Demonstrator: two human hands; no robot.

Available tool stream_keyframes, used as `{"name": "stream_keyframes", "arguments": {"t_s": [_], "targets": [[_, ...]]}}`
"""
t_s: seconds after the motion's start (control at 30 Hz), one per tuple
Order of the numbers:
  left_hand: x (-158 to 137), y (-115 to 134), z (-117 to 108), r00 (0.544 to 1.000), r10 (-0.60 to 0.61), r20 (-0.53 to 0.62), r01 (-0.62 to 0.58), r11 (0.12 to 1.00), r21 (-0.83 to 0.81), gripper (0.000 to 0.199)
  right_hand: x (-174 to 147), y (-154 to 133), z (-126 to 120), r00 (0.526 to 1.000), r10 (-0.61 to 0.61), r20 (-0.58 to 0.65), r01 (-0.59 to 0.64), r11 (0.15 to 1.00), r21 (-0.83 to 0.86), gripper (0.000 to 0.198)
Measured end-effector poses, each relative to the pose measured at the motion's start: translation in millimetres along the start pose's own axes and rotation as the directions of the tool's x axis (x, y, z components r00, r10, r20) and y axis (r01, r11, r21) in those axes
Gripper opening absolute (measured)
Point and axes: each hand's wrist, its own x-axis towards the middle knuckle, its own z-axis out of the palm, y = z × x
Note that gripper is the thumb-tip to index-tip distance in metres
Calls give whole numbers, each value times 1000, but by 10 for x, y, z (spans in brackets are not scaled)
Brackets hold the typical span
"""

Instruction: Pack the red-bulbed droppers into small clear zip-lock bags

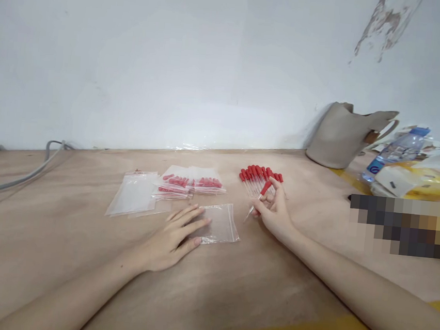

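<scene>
Past bare forearms, resting left hand, with fingers loosely spread, on a clear bag; narrowly pinching one red-bulbed dropper in right hand, just right of that bag, near fanned droppers.

Tilted red-topped dropper near clear bag

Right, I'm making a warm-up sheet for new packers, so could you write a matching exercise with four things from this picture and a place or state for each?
Things:
1. Left hand
2. Right hand
3. Bottle
4. Group of red-topped droppers

Places or states:
A. Clear, with a blue cap
B. Fanned out on the table, just beyond the other hand that holds something
C. Lying partly over a flat clear bag
D. Holding a single dropper

Pairs: 1-C, 2-D, 3-A, 4-B
</scene>
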Motion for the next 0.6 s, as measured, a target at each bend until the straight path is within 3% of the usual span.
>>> {"name": "stream_keyframes", "arguments": {"t_s": [0.4,0.6], "targets": [[6,32,18,999,-38,-16,36,995,-92,51,-51,2,61,986,164,24,-165,984,68,51],[28,48,13,995,-96,9,97,989,-116,47,-108,-72,-38,930,270,251,-306,944,119,34]]}}
